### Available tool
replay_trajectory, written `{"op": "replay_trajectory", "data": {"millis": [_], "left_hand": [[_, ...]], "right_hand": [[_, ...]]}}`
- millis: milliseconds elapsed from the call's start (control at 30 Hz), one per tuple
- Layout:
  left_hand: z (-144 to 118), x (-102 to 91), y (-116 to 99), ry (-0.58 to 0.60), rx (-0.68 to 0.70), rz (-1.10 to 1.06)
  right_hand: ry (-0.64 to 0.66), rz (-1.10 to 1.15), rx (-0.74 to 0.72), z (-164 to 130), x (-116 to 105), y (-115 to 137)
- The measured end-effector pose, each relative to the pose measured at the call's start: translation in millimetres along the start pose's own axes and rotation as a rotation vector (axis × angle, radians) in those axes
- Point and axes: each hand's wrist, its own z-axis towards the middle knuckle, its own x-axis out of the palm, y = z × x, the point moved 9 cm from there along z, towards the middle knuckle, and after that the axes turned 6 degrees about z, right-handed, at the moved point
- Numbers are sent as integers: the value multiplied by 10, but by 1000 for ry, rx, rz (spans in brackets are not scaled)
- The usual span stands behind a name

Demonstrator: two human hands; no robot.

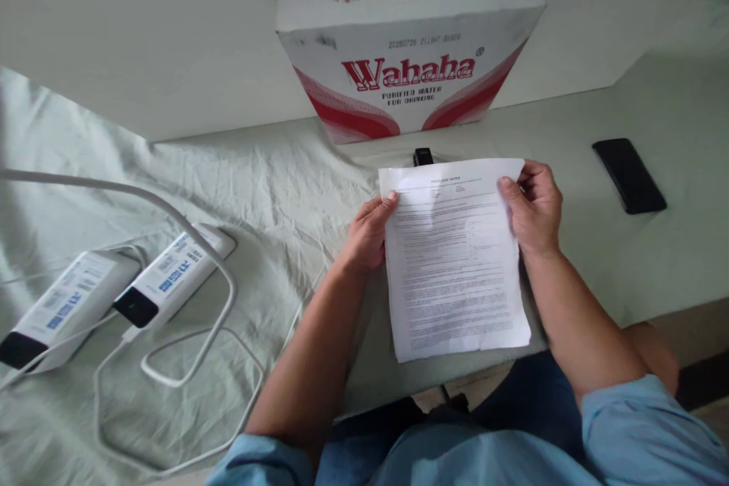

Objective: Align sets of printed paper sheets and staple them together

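A pale green cloth, creased on the left side, covers the desk, which runs up to white panels at the back. The largest thing on it is a white and red Wahaha water carton standing against those panels, straight ahead of the person. To the left lie two white power banks side by side, with white cables looped around and in front of them. On the right, well apart from the hands, a black phone lies face down or with its screen dark (which of the two cannot be told). A small black object peeks out just behind the top edge of the paper.

The printed sheet sits in front of the person near the desk's front edge, its lower part reaching to that edge. The left hand is closed on the sheet's left edge near the top, thumb on the printed face. The right hand grips the upper right corner the same way, fingers curled behind.

By the look of it, the step in hand is holding the sheet up by both sides to read or square it. Any next move calls for a light, even grip so the thin paper neither creases nor slips off the front edge.
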Motion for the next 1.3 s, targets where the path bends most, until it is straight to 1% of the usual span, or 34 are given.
{"op": "replay_trajectory", "data": {"millis": [67,100,133,200,300,367,433,500,567,600,667,733,833,900,967,1033,1100,1133,1200,1267,1300], "left_hand": [[16,-52,-14,-29,11,-25],[27,-84,-16,-42,16,-40],[41,-117,-17,-52,21,-56],[71,-189,-18,-77,39,-88],[106,-272,-33,-113,86,-137],[116,-266,-51,-105,112,-156],[111,-206,-88,-58,141,-146],[91,-118,-122,8,160,-96],[68,-34,-105,73,138,-7],[59,-8,-75,92,111,44],[51,3,-6,94,56,119],[51,-30,16,46,41,132],[45,-96,-54,-48,94,89],[36,-113,-101,-69,124,72],[32,-102,-95,-42,111,75],[31,-80,-45,9,76,107],[24,-64,-11,49,70,180],[15,-60,-24,54,95,225],[-26,-45,-134,39,200,305],[-107,-11,-329,5,333,347],[-154,11,-437,-11,389,354]], "right_hand": [[22,78,-3,29,12,-25],[58,120,18,36,39,-40],[107,158,60,33,79,-59],[233,207,192,-18,186,-100],[417,190,401,-186,325,-147],[450,150,454,-257,337,-154],[382,121,415,-240,280,-136],[263,117,324,-181,194,-96],[167,143,252,-144,140,-62],[144,164,240,-140,138,-57],[166,211,265,-160,199,-66],[245,250,325,-211,308,-76],[363,269,409,-298,441,-77],[400,255,431,-332,475,-82],[391,235,404,-327,458,-85],[334,214,329,-283,391,-67],[282,193,248,-230,319,-22],[278,183,219,-208,301,9],[315,161,193,-171,311,95],[348,141,173,-124,331,228],[345,134,149,-89,329,315]]}}
